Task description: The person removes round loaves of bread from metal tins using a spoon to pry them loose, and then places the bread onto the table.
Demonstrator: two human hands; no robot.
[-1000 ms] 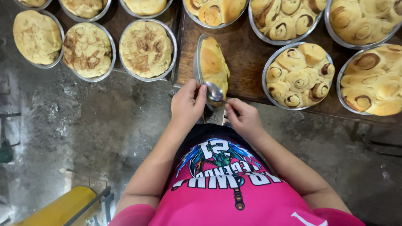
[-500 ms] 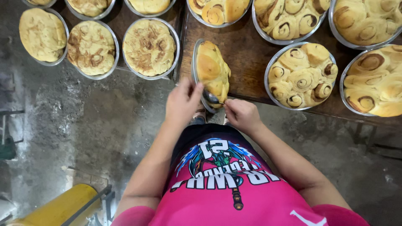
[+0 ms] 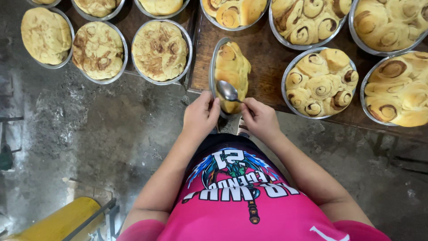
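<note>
At the near edge of the wooden bench [image 3: 263, 67], a round metal pan [image 3: 214, 67] stood tipped up on its side, with its loaf of pale golden rolls [image 3: 232, 73] sliding partly out toward the right. The left hand [image 3: 201, 117] gripped the lower rim of that pan, fingers [image 3: 213, 107] curled closed around it. The right hand [image 3: 261, 118] held a metal spoon [image 3: 228, 91] by its handle, fingers pinched narrow on it, and the bowl of the spoon lay against the lower part of the rolls, just inside the pan's rim.

To the right of the tilted pan, another round pan of spiral rolls [image 3: 322, 82] lay flat on the bench, and a further one [image 3: 399, 89] sat beside it at the right edge. Three more filled pans lined the top of the view. On the darker surface to the left, three pans held flat, round, cinnamon-mottled breads, the nearest [image 3: 160, 51] just beside the bench's left edge.

Below lay a rough grey concrete floor [image 3: 89, 134]. A yellow cylindrical object [image 3: 58, 221] showed at the lower left corner. The person wore a pink shirt [image 3: 240, 205] with a blue, white and black printed design on its front.
</note>
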